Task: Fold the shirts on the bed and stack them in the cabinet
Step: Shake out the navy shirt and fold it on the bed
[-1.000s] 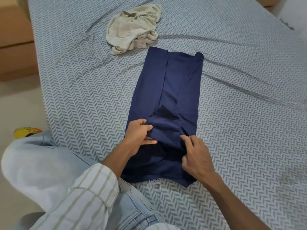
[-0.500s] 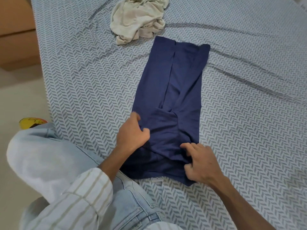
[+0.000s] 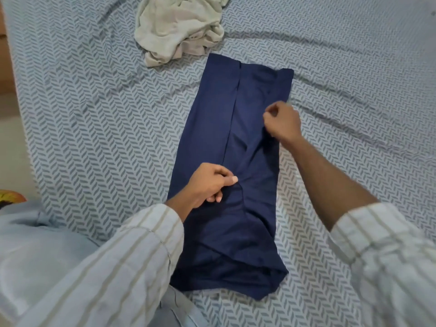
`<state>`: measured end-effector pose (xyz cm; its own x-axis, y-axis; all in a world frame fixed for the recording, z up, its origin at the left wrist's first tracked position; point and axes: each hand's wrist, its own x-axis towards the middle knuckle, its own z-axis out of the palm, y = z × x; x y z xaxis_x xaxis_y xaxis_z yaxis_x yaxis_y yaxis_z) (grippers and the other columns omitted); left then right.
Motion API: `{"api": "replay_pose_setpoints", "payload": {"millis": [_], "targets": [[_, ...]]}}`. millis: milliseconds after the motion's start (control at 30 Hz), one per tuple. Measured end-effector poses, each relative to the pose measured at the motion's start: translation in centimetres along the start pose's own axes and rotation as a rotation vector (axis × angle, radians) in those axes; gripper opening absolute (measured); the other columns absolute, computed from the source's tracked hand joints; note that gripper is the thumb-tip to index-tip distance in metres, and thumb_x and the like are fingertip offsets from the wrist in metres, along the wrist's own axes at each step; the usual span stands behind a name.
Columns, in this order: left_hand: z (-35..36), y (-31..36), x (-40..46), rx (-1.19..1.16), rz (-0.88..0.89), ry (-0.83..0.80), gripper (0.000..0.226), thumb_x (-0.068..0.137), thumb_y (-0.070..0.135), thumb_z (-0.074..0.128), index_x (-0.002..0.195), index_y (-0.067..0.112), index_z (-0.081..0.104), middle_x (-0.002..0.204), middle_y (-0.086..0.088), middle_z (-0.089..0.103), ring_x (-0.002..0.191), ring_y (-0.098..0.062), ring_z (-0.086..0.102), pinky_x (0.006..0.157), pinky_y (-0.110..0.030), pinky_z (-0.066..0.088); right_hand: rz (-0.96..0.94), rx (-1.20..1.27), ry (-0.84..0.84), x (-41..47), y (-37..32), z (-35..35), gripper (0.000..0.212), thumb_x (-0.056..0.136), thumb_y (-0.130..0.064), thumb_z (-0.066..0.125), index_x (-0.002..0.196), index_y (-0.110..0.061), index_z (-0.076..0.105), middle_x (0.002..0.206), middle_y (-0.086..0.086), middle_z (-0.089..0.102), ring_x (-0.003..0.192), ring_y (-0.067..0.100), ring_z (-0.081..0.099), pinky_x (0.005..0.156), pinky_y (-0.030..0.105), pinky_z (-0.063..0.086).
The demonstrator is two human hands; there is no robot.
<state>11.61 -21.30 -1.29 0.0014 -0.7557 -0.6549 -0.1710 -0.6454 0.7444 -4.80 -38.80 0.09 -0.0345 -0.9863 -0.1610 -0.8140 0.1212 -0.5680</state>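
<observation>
Across the whole field of view, a bed covered by a pale blue sheet with a grey herringbone print [image 3: 94, 119] carries every item of the task. At its centre lies a navy blue fabric shirt [image 3: 212, 119], folded lengthwise into a long narrow strip that runs from the near edge of the bed toward the far side, its side panels turned inward and meeting along a seam-like line left of centre; the near end is rumpled and not yet squared. Beyond the strip's far left corner, just beside it, a cream-coloured shirt of soft fabric [image 3: 179, 24] rests in a crumpled, unfolded heap. Both forearms emerge from white sleeves with beige stripes [image 3: 113, 267]. Pale blue denim [image 3: 35, 244] occupies the lower left. The right hand [image 3: 282, 121], fingers curled, sits on the strip's right edge about midway along; whether it pinches the cloth cannot be told. The left hand [image 3: 210, 182] pinches a fold of the navy cloth between thumb and curled fingers near the centre line.
</observation>
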Motion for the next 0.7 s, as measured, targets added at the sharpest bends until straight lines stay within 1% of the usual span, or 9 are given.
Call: {"api": "replay_pose_setpoints", "payload": {"millis": [67, 167, 233, 300, 400, 500, 567, 633, 700], "targets": [[-0.5, -0.1, 0.3, -0.080, -0.036, -0.046, 0.018, 0.083, 0.026, 0.081, 0.095, 0.014, 0.076, 0.081, -0.010, 0.073, 0.041, -0.016, 0.049, 0.037, -0.022, 0.027, 0.048, -0.015, 0.023, 3.7, -1.0, -0.1, 0.028, 0.076, -0.034, 0.052, 0.085, -0.014, 0.070, 0.084, 0.007, 0.074, 0.081, 0.030, 0.071, 0.082, 0.040, 0.058], [-0.6, -0.1, 0.3, -0.103, -0.065, -0.081, 0.025, 0.079, 0.023, 0.085, 0.101, 0.014, 0.076, 0.086, -0.012, 0.076, 0.040, -0.015, 0.047, 0.037, -0.020, 0.025, 0.099, -0.104, -0.003, 7.8, -1.3, -0.2, 0.040, 0.081, -0.039, 0.053, 0.085, -0.002, 0.068, 0.070, 0.008, 0.068, 0.069, 0.027, 0.068, 0.072, 0.034, 0.055], [-0.8, -0.2, 0.9, -0.107, -0.085, -0.069, 0.026, 0.077, 0.023, 0.086, 0.100, 0.013, 0.076, 0.075, -0.009, 0.073, 0.036, -0.015, 0.046, 0.037, -0.019, 0.023, 0.151, -0.136, -0.009, 9.9, -1.7, 0.1, 0.044, 0.077, -0.040, 0.055, 0.093, -0.001, 0.070, 0.081, 0.013, 0.073, 0.078, 0.031, 0.071, 0.078, 0.035, 0.058], [-0.9, -0.2, 1.3, -0.095, -0.099, -0.062, 0.022, 0.077, 0.023, 0.086, 0.095, 0.014, 0.077, 0.069, -0.005, 0.071, 0.035, -0.015, 0.044, 0.036, -0.018, 0.024, 0.211, -0.140, 0.002, 11.2, -1.9, 0.3, 0.044, 0.071, -0.029, 0.054, 0.102, -0.001, 0.070, 0.097, 0.018, 0.074, 0.091, 0.034, 0.071, 0.082, 0.035, 0.058], [-1.1, -0.4, 1.7, -0.100, -0.113, -0.069, 0.018, 0.076, 0.022, 0.086, 0.091, 0.016, 0.078, 0.073, -0.006, 0.074, 0.034, -0.016, 0.044, 0.036, -0.018, 0.024, 0.293, -0.024, 0.082, 11.7, -2.6, 0.0, 0.044, 0.082, -0.025, 0.053, 0.116, -0.001, 0.065, 0.114, 0.016, 0.070, 0.105, 0.033, 0.067, 0.082, 0.028, 0.049], [-1.4, -0.5, 2.0, -0.118, -0.125, -0.073, 0.016, 0.075, 0.020, 0.085, 0.088, 0.015, 0.078, 0.073, -0.009, 0.073, 0.033, -0.017, 0.043, 0.038, -0.019, 0.024, 0.186, 0.029, 0.211, 12.5, -3.8, 0.5, 0.036, 0.091, -0.029, 0.048, 0.111, -0.004, 0.065, 0.114, 0.013, 0.069, 0.109, 0.031, 0.063, 0.086, 0.030, 0.045], [-1.6, -0.7, 2.1, -0.131, -0.123, -0.067, 0.012, 0.074, 0.016, 0.084, 0.083, 0.013, 0.076, 0.064, -0.010, 0.067, 0.033, -0.017, 0.042, 0.039, -0.019, 0.023, 0.088, 0.055, 0.246, 12.4, -5.3, 1.5, 0.027, 0.093, -0.028, 0.047, 0.103, -0.010, 0.064, 0.106, 0.009, 0.069, 0.102, 0.026, 0.062, 0.084, 0.031, 0.043], [-1.7, -0.8, 2.0, -0.154, -0.111, -0.065, 0.009, 0.074, 0.010, 0.083, 0.075, 0.011, 0.074, 0.061, -0.009, 0.062, 0.032, -0.017, 0.042, 0.039, -0.019, 0.022, 0.025, 0.130, 0.167, 12.3, -6.4, 3.0, 0.018, 0.092, -0.029, 0.046, 0.094, -0.016, 0.058, 0.097, 0.004, 0.067, 0.091, 0.022, 0.062, 0.078, 0.032, 0.045], [-1.7, -0.9, 1.9, -0.183, -0.095, -0.060, 0.011, 0.075, 0.006, 0.081, 0.071, 0.010, 0.071, 0.063, -0.011, 0.060, 0.031, -0.017, 0.042, 0.039, -0.018, 0.021, 0.011, 0.183, 0.037, 12.3, -6.6, 4.5, 0.017, 0.090, -0.031, 0.045, 0.090, -0.018, 0.055, 0.094, 0.007, 0.070, 0.083, 0.023, 0.067, 0.070, 0.037, 0.054]]}}
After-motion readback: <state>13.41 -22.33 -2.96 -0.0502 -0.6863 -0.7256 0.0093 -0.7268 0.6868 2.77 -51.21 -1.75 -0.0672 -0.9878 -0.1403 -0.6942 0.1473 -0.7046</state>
